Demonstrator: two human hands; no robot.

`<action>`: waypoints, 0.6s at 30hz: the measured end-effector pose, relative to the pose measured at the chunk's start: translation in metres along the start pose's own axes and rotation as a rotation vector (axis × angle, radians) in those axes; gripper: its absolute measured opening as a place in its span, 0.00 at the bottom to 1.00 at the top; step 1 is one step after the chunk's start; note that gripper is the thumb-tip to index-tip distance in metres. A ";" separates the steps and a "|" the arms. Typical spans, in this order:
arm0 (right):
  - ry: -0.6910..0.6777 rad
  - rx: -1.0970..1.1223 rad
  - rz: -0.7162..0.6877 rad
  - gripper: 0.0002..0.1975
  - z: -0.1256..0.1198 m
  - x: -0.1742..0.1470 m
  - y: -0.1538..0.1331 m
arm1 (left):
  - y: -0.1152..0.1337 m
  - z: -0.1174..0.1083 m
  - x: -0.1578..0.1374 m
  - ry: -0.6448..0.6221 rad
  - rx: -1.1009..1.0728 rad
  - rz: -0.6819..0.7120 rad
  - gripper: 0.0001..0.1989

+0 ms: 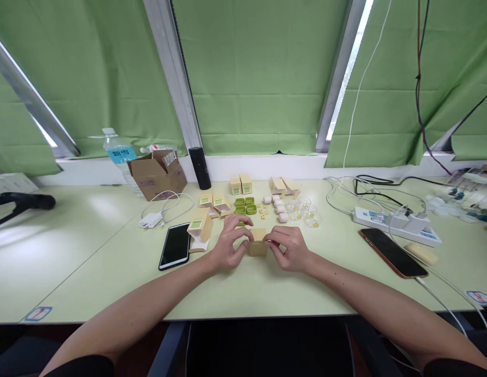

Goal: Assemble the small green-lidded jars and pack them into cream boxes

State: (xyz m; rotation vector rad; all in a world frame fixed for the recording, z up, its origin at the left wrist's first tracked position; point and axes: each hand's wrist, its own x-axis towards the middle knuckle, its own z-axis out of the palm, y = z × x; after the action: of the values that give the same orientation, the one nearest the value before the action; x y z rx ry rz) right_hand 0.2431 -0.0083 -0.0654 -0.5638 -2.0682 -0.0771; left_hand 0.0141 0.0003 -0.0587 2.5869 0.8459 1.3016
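One small tan box (258, 250) stands on the table (251, 296) between left hand (232, 245) and right hand (289, 247); fingers of both grip its edges. One bottle (111, 141): blue label (122, 154), Chinese characters. One carton (159, 184): purple print, illegible. One phone (175, 246).

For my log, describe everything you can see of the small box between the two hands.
The small box is tan and looks like thin card, with a plain front face and a top face showing above it. It stands on the pale table. The left hand has fingertips at its left side; the right hand appears to pinch its upper right edge. Whether it is fully closed, and its contents, cannot be told.
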 end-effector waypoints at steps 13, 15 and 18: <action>0.031 0.069 -0.085 0.08 0.001 -0.003 0.001 | -0.003 0.003 0.002 0.087 -0.043 -0.017 0.16; -0.019 0.099 -0.145 0.08 0.001 -0.004 -0.001 | -0.005 0.006 0.001 0.105 -0.040 -0.055 0.18; -0.120 0.054 -0.176 0.08 0.002 -0.003 -0.002 | -0.007 0.008 0.001 0.112 -0.033 -0.078 0.20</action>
State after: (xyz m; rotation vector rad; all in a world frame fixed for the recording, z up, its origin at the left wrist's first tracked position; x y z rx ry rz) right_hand 0.2420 -0.0109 -0.0689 -0.3602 -2.2267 -0.0914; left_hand 0.0182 0.0073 -0.0657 2.4492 0.9252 1.4363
